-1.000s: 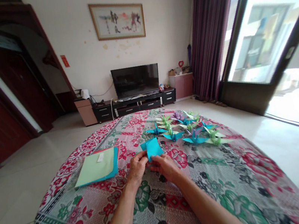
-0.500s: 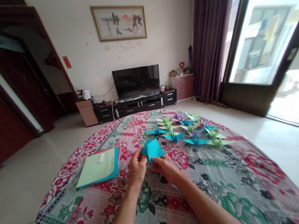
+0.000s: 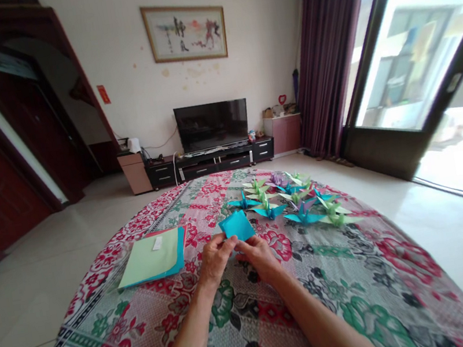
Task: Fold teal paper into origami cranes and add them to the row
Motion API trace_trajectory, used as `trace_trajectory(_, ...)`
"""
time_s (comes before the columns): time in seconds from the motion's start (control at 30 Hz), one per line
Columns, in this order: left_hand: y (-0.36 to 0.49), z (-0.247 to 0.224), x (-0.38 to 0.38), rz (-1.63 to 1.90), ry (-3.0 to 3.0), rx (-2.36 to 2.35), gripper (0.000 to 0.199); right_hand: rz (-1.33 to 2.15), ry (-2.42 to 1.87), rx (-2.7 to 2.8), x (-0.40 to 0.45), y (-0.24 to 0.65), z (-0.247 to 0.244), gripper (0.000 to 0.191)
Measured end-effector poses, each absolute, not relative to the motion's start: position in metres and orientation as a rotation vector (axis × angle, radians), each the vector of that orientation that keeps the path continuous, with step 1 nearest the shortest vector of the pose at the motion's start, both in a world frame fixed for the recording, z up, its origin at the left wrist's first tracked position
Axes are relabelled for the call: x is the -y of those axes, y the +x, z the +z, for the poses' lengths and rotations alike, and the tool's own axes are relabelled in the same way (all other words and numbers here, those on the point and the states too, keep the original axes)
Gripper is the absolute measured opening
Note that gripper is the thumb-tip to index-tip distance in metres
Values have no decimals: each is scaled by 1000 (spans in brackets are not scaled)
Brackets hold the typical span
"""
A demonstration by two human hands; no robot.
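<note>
A folded blue paper [image 3: 238, 225], squarish in outline, is between my two hands over the middle of the table. My left hand [image 3: 217, 256] pinches its near left edge. My right hand [image 3: 258, 253] grips the near corner, its fingertips close to those of the left. Just beyond and to the right stand several folded paper cranes in blue, green and purple, the nearest a blue crane [image 3: 269, 211]. Left of my hands lies a stack of square paper sheets [image 3: 150, 258], light green on top with blue and red beneath.
A patterned cloth [image 3: 240, 336] covers the round table. On the paper stack rests a small white slip [image 3: 157, 243]. Past the table's far edge stand a low black cabinet [image 3: 216, 163] and a television [image 3: 213, 125]. A glass door [image 3: 401, 76] is at the right.
The blue paper's two visible parts now lie together as one squarish shape. My left fingers have moved right, toward my right hand, along the near edge.
</note>
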State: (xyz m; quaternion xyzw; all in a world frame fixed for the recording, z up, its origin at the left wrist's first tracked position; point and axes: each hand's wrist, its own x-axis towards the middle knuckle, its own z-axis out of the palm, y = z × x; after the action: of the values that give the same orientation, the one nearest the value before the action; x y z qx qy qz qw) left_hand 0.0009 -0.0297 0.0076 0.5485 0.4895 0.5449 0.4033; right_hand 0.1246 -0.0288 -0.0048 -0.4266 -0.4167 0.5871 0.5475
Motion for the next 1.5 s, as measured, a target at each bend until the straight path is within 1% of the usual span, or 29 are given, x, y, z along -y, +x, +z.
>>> trace_trajectory(0.13, 1, 3, 27, 1429, 1291, -1248, 31, 1363, -1006, 1026, 30, 127, -3, 28)
trace_trajectory(0.23, 1, 0, 25, 1428, 1225, -1220, 32, 1388, -881, 1014, 28, 130, -2, 26)
trace_trajectory(0.27, 1, 0, 25, 1421, 1213, -1203, 30, 1392, -835, 1000, 28, 131, -2, 30)
trace_trajectory(0.33, 1, 2, 27, 1409, 1193, -1164, 30, 1394, -785, 971, 26, 132, -1, 45)
trace_trajectory(0.4, 1, 4, 29, 1415, 1164, -1124, 37, 1392, -805, 935, 24, 132, -1, 58)
trace_trajectory(0.47, 2, 5, 30, 1424, 1131, -1095, 43, 1405, -844, 913, 24, 132, 0, 63)
trace_trajectory(0.57, 1, 5, 29, 1408, 1101, -1092, 43, 1432, -865, 899, 25, 131, 0, 58)
trace_trajectory(0.77, -2, 0, 26, 1343, 1092, -1210, 28, 1405, -876, 974, 23, 135, -7, 37)
trace_trajectory(0.97, -5, 4, 31, 1301, 1257, -1204, 19, 1340, -867, 1095, 22, 141, -6, 29)
trace_trajectory(1.13, -5, 8, 33, 1286, 1361, -1131, 24, 1298, -800, 1162, 23, 141, -3, 28)
trace_trajectory(1.27, -5, 7, 31, 1284, 1413, -1174, 23, 1319, -765, 1173, 24, 142, -3, 28)
trace_trajectory(1.37, -5, 8, 31, 1289, 1430, -1176, 22, 1280, -829, 1186, 24, 143, -2, 25)
trace_trajectory(1.43, -5, 10, 32, 1290, 1398, -1170, 27, 1230, -891, 1194, 23, 144, -1, 25)
trace_trajectory(1.5, -4, 12, 34, 1293, 1360, -1155, 37, 1194, -917, 1205, 22, 144, -2, 26)
